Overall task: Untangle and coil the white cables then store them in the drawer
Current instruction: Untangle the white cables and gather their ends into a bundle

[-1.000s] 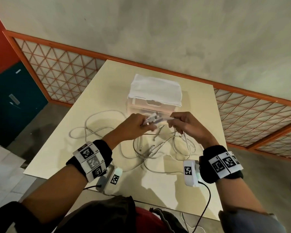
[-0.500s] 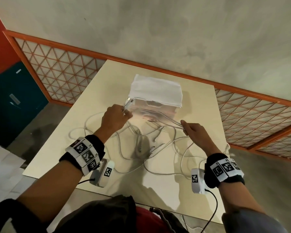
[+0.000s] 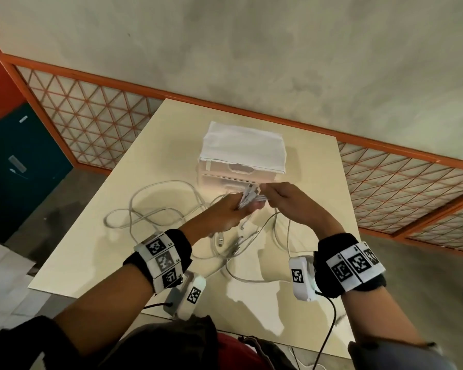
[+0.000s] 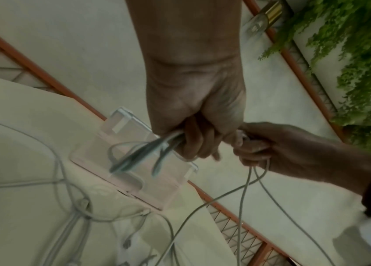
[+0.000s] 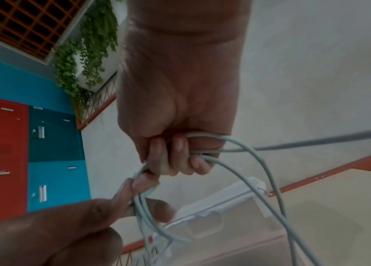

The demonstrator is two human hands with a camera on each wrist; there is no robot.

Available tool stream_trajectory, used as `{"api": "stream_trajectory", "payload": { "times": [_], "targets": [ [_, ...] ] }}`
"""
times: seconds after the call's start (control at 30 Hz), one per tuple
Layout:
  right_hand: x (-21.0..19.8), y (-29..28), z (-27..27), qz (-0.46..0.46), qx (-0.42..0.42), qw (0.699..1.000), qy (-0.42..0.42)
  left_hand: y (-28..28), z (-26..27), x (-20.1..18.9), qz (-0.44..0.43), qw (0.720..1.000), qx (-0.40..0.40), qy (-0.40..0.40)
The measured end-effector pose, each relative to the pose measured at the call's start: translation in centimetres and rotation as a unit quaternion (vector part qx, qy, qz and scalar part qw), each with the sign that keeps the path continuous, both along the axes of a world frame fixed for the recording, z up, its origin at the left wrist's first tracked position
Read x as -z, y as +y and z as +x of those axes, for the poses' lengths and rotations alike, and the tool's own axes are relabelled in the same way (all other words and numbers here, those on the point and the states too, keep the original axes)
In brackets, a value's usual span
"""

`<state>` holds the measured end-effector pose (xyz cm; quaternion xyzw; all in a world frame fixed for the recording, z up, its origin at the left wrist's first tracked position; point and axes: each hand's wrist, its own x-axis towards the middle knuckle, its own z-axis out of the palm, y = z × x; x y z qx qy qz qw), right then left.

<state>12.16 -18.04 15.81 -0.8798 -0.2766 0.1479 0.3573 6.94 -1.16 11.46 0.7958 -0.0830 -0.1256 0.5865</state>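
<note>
Above the near part of the pale cream table, the left hand is clenching several folded strands of the thin white cables, while the right hand, fingers curled, is gripping adjoining strands. The remaining cable is lying in loose tangled loops on the tabletop below. Beyond the hands, the translucent plastic drawer box is sitting under a folded white cloth.

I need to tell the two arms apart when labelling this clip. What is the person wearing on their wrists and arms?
Both hands, left and right, are bare. Each wrist has a black band carrying white tiles printed with black square codes. Beneath hangs a white coded camera unit with a black cable. Dark sleeves cover the upper forearms.
</note>
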Motion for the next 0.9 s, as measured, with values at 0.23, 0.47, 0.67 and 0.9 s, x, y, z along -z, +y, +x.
{"api": "stream_trajectory", "payload": {
  "times": [0.23,0.47,0.67,0.9],
  "targets": [
    [1.4,-2.8,1.2,0.014,0.089,0.996,0.022,1.5,1.5,-0.5,-0.014,0.980,-0.180,-0.082],
    [3.7,-6.6,2.3,-0.002,0.153,0.986,0.061,4.9,2.4,-0.4,0.006,0.918,-0.377,-0.120],
    [3.5,-7.4,2.4,-0.013,0.203,0.979,0.014,6.0,2.0,1.3,0.116,0.884,-0.448,-0.066],
    [1.5,-6.1,3.0,-0.014,0.170,0.984,-0.059,5.8,1.7,1.9,0.123,0.902,-0.413,-0.032]
  ]
}}
